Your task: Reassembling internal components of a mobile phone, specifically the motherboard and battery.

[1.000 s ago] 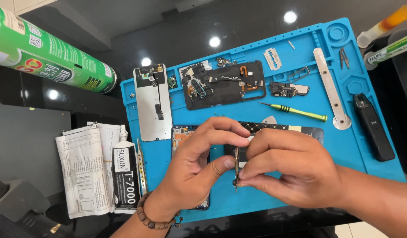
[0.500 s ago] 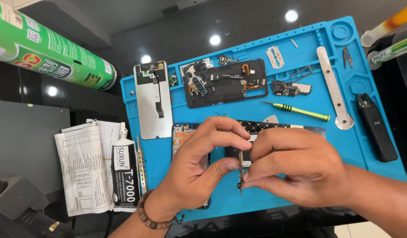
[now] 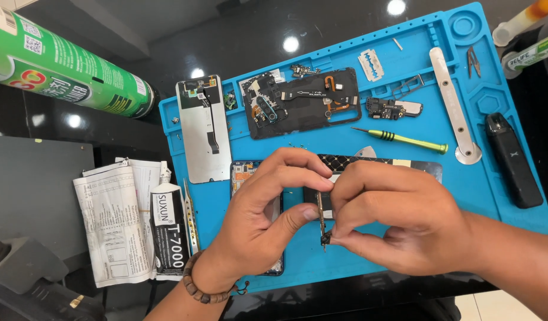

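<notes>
— What do the two hands have between them?

— A thin, dark, narrow strip of flexible circuit (image 3: 321,223) with a small dark connector at its lower end. It hangs above the near edge of the blue silicone work mat (image 3: 464,184), its long axis running almost straight up and down, top end hidden behind the fingers.

— Which hand is nearer to it?

— Both touch it. The left hand (image 3: 259,223) is curled, thumb pressed to the strip's left side about midway. The right hand (image 3: 398,223) is closed in a pinch, fingertips on the strip's lower part, just at the connector. So the strip lies right of the left thumb and left of the right fingertips.

— And underneath?

— An opened dark phone body (image 3: 375,163) lies on the mat behind the hands. A green-handled screwdriver (image 3: 404,139) lies farther back, and a black-and-white tube of glue (image 3: 170,223) sits off the mat's left edge on the surface.
</notes>
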